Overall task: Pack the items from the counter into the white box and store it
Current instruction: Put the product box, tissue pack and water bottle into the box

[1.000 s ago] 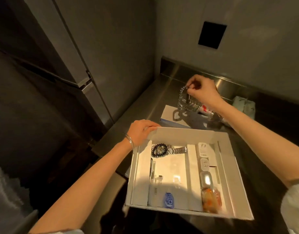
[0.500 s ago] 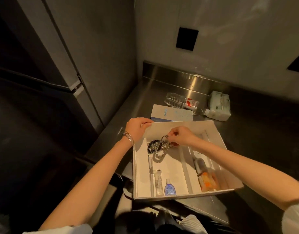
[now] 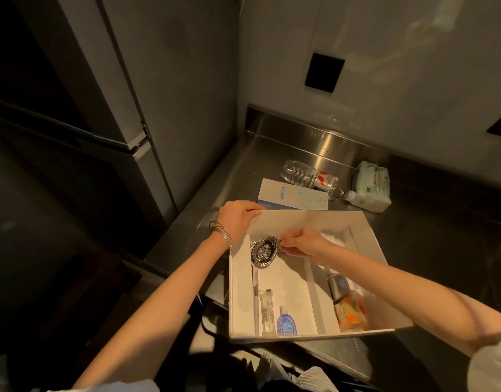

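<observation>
The open white box (image 3: 368, 236) sits at the steel counter's front edge. My left hand (image 3: 238, 219) grips its far left corner. My right hand (image 3: 303, 244) is inside the box, fingers pinched on a silver chain bracelet (image 3: 267, 251) that lies over a dark-faced watch in the far left section. Lower in the box lie a white pen, a clear tube (image 3: 266, 312), a small blue bottle (image 3: 286, 323), a grey device (image 3: 338, 287) and an orange packet (image 3: 351, 314). On the counter behind the box lie a white and blue Anker carton (image 3: 293, 195), a plastic water bottle (image 3: 311, 176) and a tissue pack (image 3: 372, 185).
A grey refrigerator (image 3: 125, 108) stands close on the left of the counter (image 3: 229, 176). A steel backsplash (image 3: 314, 137) and a wall with a dark square panel (image 3: 324, 72) close off the back. The box overhangs the counter's front edge.
My right hand carried the chain bracelet from above the counter down into the box and laid it over the watch. My left hand kept its hold on the box corner.
</observation>
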